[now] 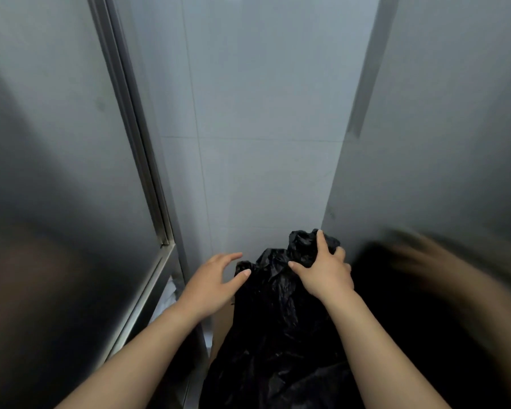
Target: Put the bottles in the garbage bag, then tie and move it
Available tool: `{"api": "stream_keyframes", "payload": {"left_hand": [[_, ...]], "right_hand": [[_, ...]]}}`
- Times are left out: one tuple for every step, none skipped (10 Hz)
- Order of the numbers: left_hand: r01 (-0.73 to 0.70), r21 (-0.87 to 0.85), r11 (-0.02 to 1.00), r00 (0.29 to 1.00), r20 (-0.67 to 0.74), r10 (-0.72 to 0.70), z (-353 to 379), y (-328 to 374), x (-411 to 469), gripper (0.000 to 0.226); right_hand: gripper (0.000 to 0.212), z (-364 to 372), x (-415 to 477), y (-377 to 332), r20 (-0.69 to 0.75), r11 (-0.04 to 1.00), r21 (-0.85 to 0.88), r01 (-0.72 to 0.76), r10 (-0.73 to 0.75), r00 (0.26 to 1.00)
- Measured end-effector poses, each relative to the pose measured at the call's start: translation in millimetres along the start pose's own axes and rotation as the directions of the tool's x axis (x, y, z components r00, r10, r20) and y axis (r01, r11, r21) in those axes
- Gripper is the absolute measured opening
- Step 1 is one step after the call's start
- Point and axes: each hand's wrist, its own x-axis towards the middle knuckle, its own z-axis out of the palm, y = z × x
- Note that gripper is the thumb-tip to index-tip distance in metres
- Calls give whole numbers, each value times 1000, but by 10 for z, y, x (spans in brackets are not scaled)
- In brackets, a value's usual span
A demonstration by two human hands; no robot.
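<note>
The crumpled black plastic garbage bag (278,326) stands in the narrow gap between 2 brushed steel panels, its long axis rising from the frame's lower edge toward the pale tiled wall (263,143). The right hand (325,271) clutches the bunched top. The left hand (216,280) is spread wide, holding nothing, just left of the neck, so tying likely needs it to move right. No bottles show.

Probably a commercial kitchen or its back room. Narrow gap closed in by a brushed steel panel (56,143) on the left, edged with a metal frame (136,143), and a second steel panel (440,128) on the right. Pale tiled wall (263,113) with thin grout lines behind.
</note>
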Motion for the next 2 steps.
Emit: {"api": "stream_keyframes", "payload": {"left_hand": [[-35, 35, 999, 997, -65, 37, -142, 97, -115, 53], [-53, 9, 999, 990, -128, 54, -215, 170, -213, 53]], "right_hand": [[89, -207, -145, -108, -80, 999, -22, 40, -42, 996], [86, -351, -261, -170, -153, 984, -4, 180, -178, 972]]}}
